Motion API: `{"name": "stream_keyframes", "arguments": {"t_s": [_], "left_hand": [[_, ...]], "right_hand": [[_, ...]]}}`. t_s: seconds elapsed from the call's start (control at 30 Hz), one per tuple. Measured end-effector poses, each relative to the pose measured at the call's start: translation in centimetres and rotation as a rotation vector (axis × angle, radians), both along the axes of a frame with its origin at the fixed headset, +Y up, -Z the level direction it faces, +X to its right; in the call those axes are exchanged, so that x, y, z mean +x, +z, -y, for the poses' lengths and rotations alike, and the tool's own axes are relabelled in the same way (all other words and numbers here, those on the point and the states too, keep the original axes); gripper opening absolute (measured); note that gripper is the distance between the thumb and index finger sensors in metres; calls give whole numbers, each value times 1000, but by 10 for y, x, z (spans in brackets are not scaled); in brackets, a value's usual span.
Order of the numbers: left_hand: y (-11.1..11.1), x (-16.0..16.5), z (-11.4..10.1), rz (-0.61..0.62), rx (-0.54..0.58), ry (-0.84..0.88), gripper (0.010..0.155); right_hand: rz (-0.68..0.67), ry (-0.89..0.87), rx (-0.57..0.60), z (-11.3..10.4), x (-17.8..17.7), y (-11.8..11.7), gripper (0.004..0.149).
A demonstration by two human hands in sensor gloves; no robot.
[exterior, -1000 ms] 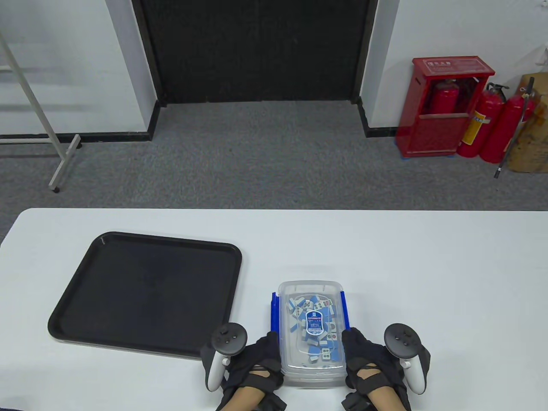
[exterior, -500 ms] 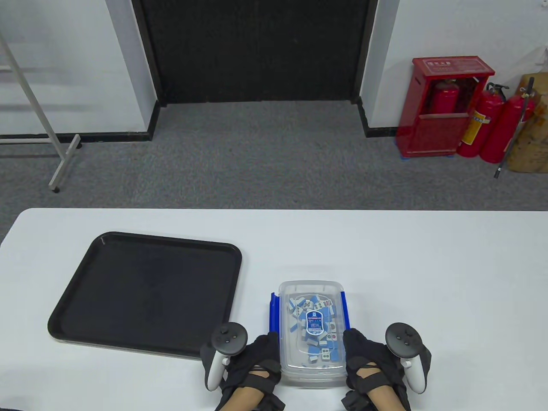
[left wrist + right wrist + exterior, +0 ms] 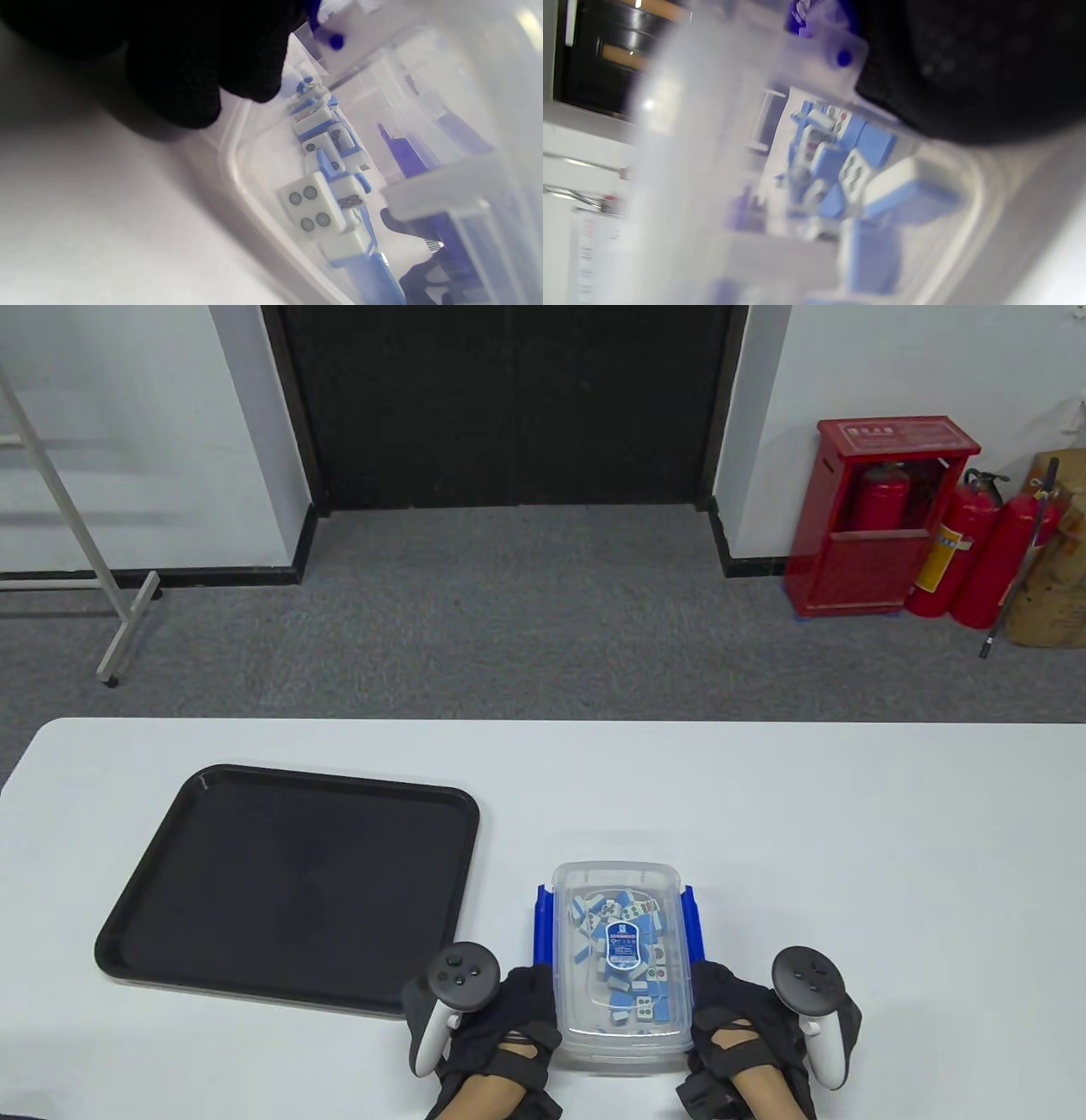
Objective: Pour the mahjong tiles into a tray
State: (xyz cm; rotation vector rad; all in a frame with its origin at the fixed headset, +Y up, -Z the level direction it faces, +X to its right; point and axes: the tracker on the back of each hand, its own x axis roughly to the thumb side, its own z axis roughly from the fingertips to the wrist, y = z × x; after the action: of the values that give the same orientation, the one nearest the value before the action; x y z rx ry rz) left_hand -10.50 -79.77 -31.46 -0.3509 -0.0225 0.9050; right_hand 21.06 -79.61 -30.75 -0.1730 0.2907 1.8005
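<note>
Black tray [image 3: 280,891] sits empty on the white bench [image 3: 848,831], far-left of the hands. L hand [image 3: 501,1035] presses the left side of the clear lidded box [image 3: 619,959], fingers by the blue latch [image 3: 543,929]; can't tell if it's a full grip or just contact. Mahjong tiles [image 3: 624,950] all inside the box, lid on, box at the near edge, just right of the tray. R hand [image 3: 738,1035] mirrors on the right side at the other blue latch [image 3: 689,920]; again can't tell how tight. Step in hand, prob.: unclipping latches, pour not yet begun. Next: both latches free, lid off and set aside, then lift and tip leftward over the tray. Lid is the main block. Beyond the bench: red extinguisher cabinet [image 3: 882,517] w/ loose extinguishers [image 3: 984,551] far right, irrelevant.
</note>
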Motion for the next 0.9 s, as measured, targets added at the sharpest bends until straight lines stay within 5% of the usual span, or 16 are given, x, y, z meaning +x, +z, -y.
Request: {"name": "stream_keyframes", "arguments": {"t_s": [0.13,0.47,0.67,0.9], "left_hand": [[-1,-2,1,-2,-10,14,63],[-8,-27,3,-57,-127,43,63],[-7,-37,-9,-56,-34,54,63],[7,-13,-26,52,57,40,63]], "right_hand": [[24,-8,-37,3,2,1,65],[49,286,29,-14,18,-1,65],[47,360,179,-37,18,1,58],[-41,362,233,-53,7,7,50]]}}
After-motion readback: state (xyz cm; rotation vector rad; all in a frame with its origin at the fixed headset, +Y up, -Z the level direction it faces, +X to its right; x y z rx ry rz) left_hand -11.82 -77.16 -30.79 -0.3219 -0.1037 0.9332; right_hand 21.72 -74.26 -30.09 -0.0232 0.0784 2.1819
